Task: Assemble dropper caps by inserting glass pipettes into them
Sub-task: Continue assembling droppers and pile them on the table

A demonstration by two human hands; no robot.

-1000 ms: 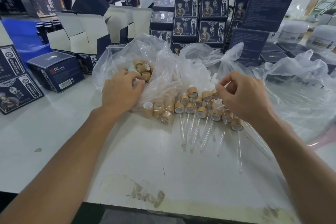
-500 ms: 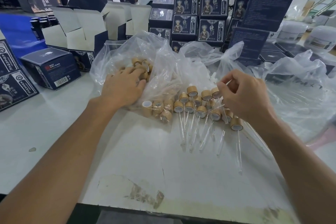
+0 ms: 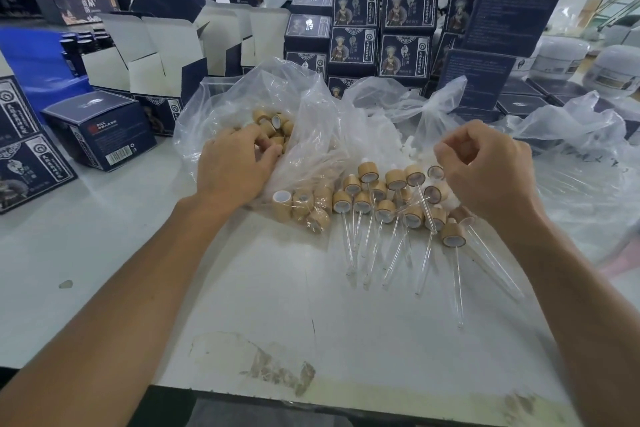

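Head view: white table [image 3: 104,253], both hands over it.
Finished droppers [image 3: 388,208]: heaped mid-table, glass tubes pointing toward the person.
Loose caps [image 3: 273,125]: in the clear bag [image 3: 311,114].
Left hand [image 3: 235,166]: in that bag, fingers curled among caps; grip unclear.
Right hand [image 3: 491,166]: fingers curled, pinching a pipette [image 3: 424,196] above the heap.
Behind: dark blue boxes [image 3: 408,31].

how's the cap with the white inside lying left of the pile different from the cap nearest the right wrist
The left cap has no pipette in it; the cap by the right wrist has a glass pipette running out toward the table edge. The left cap lies beside the clear bag of loose caps; the right one lies at the end of the assembled row. Both are tan, wood-look cylinders with a white lining, lying on their sides.
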